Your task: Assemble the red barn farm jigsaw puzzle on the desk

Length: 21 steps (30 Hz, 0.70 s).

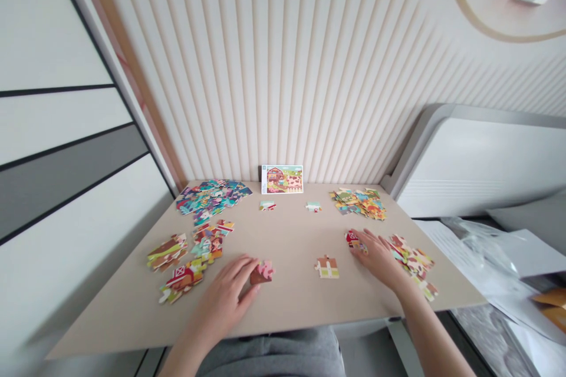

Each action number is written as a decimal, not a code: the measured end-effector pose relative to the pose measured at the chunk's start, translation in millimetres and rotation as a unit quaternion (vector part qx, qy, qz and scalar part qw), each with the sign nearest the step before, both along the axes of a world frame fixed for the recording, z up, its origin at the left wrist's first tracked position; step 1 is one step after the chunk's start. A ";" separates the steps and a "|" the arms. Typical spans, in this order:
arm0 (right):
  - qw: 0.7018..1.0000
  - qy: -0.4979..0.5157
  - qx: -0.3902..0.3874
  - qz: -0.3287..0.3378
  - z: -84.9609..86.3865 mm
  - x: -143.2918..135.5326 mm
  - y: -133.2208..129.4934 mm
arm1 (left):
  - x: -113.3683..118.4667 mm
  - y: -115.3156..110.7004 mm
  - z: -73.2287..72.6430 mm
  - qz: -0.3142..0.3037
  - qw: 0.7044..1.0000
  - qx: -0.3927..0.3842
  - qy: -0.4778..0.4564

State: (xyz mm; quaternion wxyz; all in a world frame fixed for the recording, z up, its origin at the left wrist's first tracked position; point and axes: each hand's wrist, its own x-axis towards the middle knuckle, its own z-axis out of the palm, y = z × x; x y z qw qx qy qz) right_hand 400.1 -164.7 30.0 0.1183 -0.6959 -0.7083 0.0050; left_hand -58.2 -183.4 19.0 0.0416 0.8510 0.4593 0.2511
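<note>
My left hand (232,288) rests low on the table, its thumb and fingers closed on the left edge of a pink and brown puzzle piece (264,271). Over on the right, my right hand (370,250) lies over small puzzle pieces, with a red piece (351,238) showing at its fingertips; what its fingers hold is partly hidden. Between the hands lies a brown, white and green piece (327,267). Two pale pieces, one on the left (267,205) and one on the right (313,207), lie below an upright farm picture card (283,179).
Blue and purple pieces (212,197) are heaped at the back left, yellow and orange ones (360,203) at the back right. More pieces (181,277) lie front left, others (415,259) beside my right forearm. A ribbed wall (283,70) stands behind the table (287,312).
</note>
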 end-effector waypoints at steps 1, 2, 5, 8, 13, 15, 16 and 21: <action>1.000 -0.001 -0.012 0.006 0.9 2.7 4.1 | 0.4 -0.1 0.0 0.002 1.000 0.003 -0.003; 1.000 -0.001 -0.021 0.011 2.2 4.9 7.9 | 0.7 -0.3 0.0 0.003 1.000 0.005 -0.006; 0.998 0.011 -0.041 0.035 7.1 10.6 17.6 | 1.7 -1.0 0.6 0.006 1.000 0.004 -0.014; 0.996 0.020 -0.055 0.068 10.8 16.6 25.6 | 0.9 -1.6 3.4 0.004 1.000 -0.008 -0.016; 0.997 0.025 -0.029 0.073 17.3 17.4 29.8 | -7.5 1.5 16.2 -0.014 0.999 -0.038 -0.016; 0.995 0.053 -0.014 0.088 23.9 6.5 30.7 | -9.7 8.6 25.7 -0.010 0.998 -0.053 -0.014; 0.992 0.074 -0.007 0.104 28.0 -2.9 32.5 | -9.1 15.0 31.2 -0.004 0.998 -0.059 -0.010; 0.966 0.121 0.039 0.224 45.1 -91.4 66.9 | 13.6 84.7 52.5 0.050 0.998 -0.008 0.046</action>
